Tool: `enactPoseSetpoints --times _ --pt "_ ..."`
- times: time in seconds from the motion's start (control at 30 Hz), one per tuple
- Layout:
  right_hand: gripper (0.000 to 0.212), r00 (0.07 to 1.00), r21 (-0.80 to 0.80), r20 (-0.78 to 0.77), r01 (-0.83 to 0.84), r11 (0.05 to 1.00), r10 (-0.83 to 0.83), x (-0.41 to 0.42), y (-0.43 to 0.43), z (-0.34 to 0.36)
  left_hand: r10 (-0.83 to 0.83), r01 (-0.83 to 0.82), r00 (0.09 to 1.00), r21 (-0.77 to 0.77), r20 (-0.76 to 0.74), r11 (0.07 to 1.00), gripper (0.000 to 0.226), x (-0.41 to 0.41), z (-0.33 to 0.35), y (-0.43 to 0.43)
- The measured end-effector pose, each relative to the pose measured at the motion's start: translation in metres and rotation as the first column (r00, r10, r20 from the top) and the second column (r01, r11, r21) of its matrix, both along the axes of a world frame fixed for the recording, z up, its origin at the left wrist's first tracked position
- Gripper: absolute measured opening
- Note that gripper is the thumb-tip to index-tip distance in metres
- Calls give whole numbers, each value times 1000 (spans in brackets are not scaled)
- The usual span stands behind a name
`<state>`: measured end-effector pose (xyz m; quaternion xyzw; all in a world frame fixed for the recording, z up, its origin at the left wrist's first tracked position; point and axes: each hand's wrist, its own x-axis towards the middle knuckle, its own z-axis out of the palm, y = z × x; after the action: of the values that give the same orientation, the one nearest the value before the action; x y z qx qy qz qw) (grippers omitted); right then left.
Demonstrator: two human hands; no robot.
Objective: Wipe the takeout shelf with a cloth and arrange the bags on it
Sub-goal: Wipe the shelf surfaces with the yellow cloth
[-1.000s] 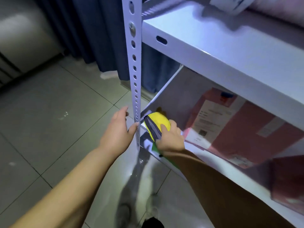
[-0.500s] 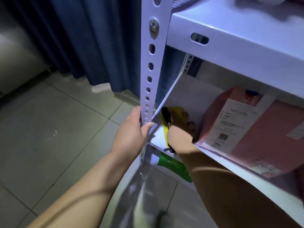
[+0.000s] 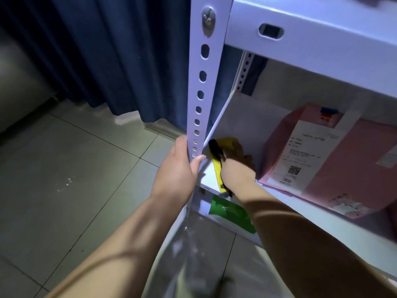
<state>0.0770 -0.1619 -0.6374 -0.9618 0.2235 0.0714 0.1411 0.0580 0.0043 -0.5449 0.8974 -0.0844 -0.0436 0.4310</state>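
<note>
A white metal shelf unit fills the right side, with a perforated upright post (image 3: 200, 87). My left hand (image 3: 178, 171) grips that post low down, thumb on its right side. My right hand (image 3: 236, 166) reaches into the lower shelf (image 3: 242, 121) at its left end, closed on a yellow cloth with a dark edge (image 3: 218, 160), pressed against the shelf surface. A pink takeout bag with a white receipt (image 3: 326, 155) stands on the same shelf just right of my right hand.
An upper white shelf board (image 3: 311, 46) overhangs the lower one. A green and white bag (image 3: 229, 214) lies on the level below. A dark blue curtain (image 3: 107, 50) hangs behind the post. Grey tiled floor (image 3: 75, 179) spreads to the left.
My view has moved closer to the shelf. My left hand closed around the post. My right hand pushed the cloth deeper into the lower shelf, toward the back left corner.
</note>
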Motion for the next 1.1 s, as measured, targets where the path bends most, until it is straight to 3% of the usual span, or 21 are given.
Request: enactPoseSetpoints --times 0.07,0.1,0.2,0.27,0.47,0.67,0.77,0.87,1.0,1.1 --pt "42 983 63 -68 173 983 -169 14 13 4 2 -2 1000 -9 6 1000 20 -1 0 0" --pt "39 990 41 -71 122 992 -119 14 21 5 3 -3 1000 -13 8 1000 21 -2 0 -1" --pt "27 959 -147 61 -267 952 278 -14 32 -2 15 -15 1000 -31 10 999 23 -2 0 0" --pt "32 935 -155 104 -321 934 339 -29 21 -4 18 -18 1000 -48 5 999 23 -1 0 0" --pt "43 989 -10 64 -130 992 130 -40 25 0 40 -39 999 -42 30 998 23 -3 -4 -3" --pt "47 979 91 12 -204 975 203 -79 15 14 41 -42 999 -95 -15 995 41 -19 -7 0" --pt "45 978 112 -18 -204 973 207 -107 3 21 20 -20 999 15 -29 1000 53 -39 -16 2" --pt "40 987 159 -30 -150 976 157 -142 -9 27 -47 51 998 76 -52 996 47 -67 -28 1" --pt "32 988 122 122 -111 986 96 -199 -26 32 -194 198 980 84 -54 977 32 -106 -40 -8" --pt "27 992 186 125 -46 981 23 -239 -45 33 -226 235 969 91 -98 968 30 -136 -54 -19"
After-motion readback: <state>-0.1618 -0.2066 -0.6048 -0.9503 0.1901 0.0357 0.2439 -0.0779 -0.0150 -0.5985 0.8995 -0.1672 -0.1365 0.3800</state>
